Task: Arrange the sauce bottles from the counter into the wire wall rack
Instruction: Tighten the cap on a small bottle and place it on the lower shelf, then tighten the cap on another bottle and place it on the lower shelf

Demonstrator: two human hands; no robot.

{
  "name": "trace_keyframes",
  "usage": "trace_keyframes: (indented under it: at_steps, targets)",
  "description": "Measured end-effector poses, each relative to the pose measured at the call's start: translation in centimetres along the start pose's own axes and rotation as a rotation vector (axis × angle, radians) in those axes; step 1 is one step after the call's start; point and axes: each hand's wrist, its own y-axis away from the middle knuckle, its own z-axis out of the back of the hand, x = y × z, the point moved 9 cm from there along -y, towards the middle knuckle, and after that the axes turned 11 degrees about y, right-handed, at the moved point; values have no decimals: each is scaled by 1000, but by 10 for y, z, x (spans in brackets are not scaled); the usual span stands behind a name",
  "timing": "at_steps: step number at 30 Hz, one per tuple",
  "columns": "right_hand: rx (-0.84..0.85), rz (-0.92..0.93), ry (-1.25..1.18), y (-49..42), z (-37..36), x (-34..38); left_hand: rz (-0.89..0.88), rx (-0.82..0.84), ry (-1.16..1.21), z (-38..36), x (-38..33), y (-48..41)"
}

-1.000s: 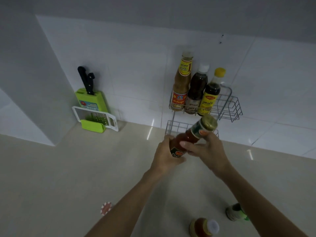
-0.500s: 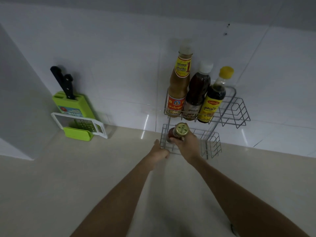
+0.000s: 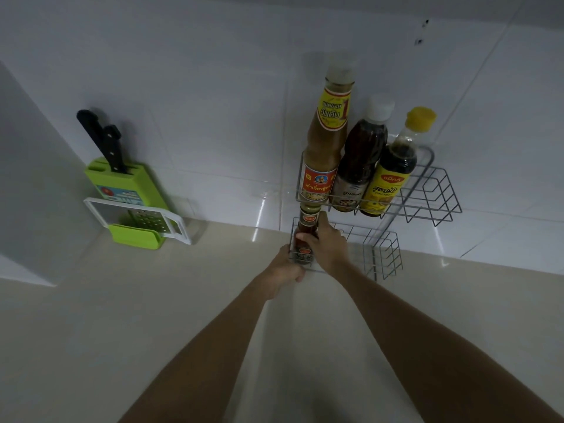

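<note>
Head view: our right hand (image 3: pixel 328 245) grips the red sauce bottle (image 3: pixel 306 236) upright in the wire rack's lower basket (image 3: pixel 384 254), at its nine o'clock end; our left hand (image 3: pixel 285 270) curls around the basket's front wire.

Before me a white tiled wall (image 3: pixel 213 87) meets the pale beige counter (image 3: pixel 122 331), dimly lit. At my left a green knife block (image 3: pixel 122 184) with black-handled knives (image 3: pixel 103 141) stands behind a white grater (image 3: pixel 143 219).

Both forearms are bare to the frame edge, left hand (image 3: pixel 282 270) and right hand (image 3: pixel 328 248) ungloved.
</note>
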Motion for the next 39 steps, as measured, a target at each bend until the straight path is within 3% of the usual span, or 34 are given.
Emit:
trace_keyframes:
  at_steps: [6,15,21,24,34,36,39]
  targets:
    - [-58,-62,-1,-1,5,-3,-6,39,-46,-3,-7,9]
    - [95,-50,-58,5,-4,0,-4,68,-178,0,-9,19]
    - [82,-67,-125,28,4,3,-58,46,-317,30,-22,45]
    - [45,59,-25,51,11,16,-139,20,-283,53,-21,70]
    - [247,596,18,196,-15,124,-456,-294,136,140,58,199]
    - [325,671,58,227,-23,147,-468,-357,116,155,88,216]
    - [393,791,218,267,-36,172,-434,-264,-27,149,134,228]
